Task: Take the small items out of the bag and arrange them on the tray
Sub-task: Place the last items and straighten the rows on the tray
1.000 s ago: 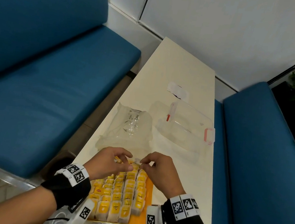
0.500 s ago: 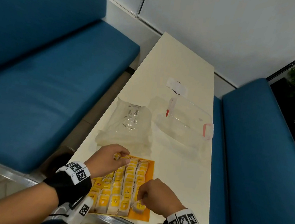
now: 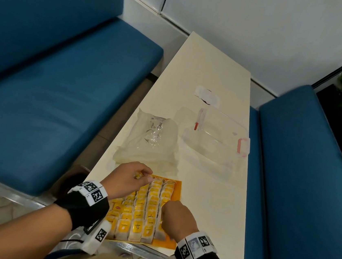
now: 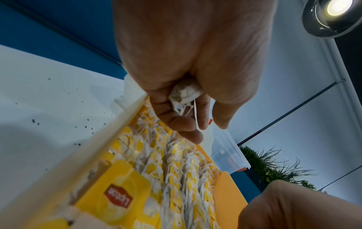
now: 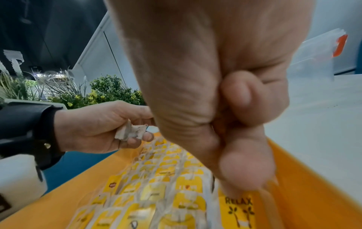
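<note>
A crumpled tea bag (image 4: 185,93) is pinched in the left hand (image 3: 127,179) at the tray's (image 3: 177,188) 11 o'clock corner. The right hand (image 3: 178,219) is curled, pressing rows at 4 o'clock — what it holds can't be told. Bag's best flattened first — tag up.

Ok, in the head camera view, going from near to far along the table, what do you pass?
Orange tray of tea bags with the right hand over it → left hand at the tray's far end → crumpled plastic bag → clear container → white packet.
</note>
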The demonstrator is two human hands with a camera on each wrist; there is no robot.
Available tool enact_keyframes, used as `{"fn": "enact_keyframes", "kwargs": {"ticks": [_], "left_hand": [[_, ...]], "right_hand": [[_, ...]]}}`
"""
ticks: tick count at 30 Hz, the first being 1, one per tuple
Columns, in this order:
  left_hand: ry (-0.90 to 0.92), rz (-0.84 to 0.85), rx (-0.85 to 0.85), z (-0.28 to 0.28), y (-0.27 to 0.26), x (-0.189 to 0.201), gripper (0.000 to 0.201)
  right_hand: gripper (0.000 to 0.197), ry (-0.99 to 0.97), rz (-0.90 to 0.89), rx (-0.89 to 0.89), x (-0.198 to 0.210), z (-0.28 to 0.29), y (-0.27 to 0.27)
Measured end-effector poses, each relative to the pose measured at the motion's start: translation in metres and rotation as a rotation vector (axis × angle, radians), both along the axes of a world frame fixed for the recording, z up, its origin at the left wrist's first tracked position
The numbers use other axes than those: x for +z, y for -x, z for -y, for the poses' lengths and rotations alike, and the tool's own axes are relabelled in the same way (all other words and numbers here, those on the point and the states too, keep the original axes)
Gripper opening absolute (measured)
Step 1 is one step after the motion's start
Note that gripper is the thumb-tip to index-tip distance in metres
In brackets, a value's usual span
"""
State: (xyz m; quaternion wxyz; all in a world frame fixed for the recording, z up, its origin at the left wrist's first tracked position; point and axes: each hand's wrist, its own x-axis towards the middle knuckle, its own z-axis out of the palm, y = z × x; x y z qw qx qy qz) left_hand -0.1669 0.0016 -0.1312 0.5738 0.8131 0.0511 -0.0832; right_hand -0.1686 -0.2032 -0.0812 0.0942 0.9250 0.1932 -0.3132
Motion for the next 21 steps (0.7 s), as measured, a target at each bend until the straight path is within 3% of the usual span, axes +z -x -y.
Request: {"fn": "enact_keyframes", "kwargs": {"ticks": [6,9,11,16,19,21], "left_hand": [[0.047,-0.043,0.031,0.001,0.001,0.006,0.016],[0.095,-0.103,0.042,-0.002,0.003,0.008,0.026],[0.194,-0.154,0.054,-0.004,0.001,0.010,0.036],[0.647,-0.376,0.166,-0.007,-0.003,0.031,0.065],[0.722,-0.431,0.152,-0.008,-0.003,0.036,0.070],[0.727,-0.449,0.135,-0.008,-0.001,0.036,0.071]], "right_hand": [[0.023,-0.013,0.041,-0.057,0.000,-0.007,0.006],[0.027,-0.020,0.048,-0.083,-0.001,-0.008,0.009],[0.029,-0.020,0.059,-0.084,-0.002,-0.007,0.011],[0.025,-0.036,0.040,-0.088,0.003,-0.008,0.013],[0.015,-0.141,0.057,-0.146,0.013,-0.012,0.003],[0.019,-0.296,0.115,-0.203,0.020,-0.017,-0.008]]}}
